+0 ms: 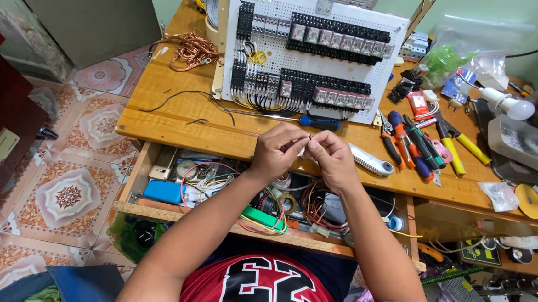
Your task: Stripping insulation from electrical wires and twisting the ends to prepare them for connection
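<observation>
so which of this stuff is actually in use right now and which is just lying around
In hand:
- left hand and right hand, pinching a thin dark wire between the fingertips
- white perforated panel of relays standing straight ahead

Lying about:
- blue-handled screwdriver
- pliers and cutters
- bundle of copper wire
- light bulb
- open drawer of cables
</observation>
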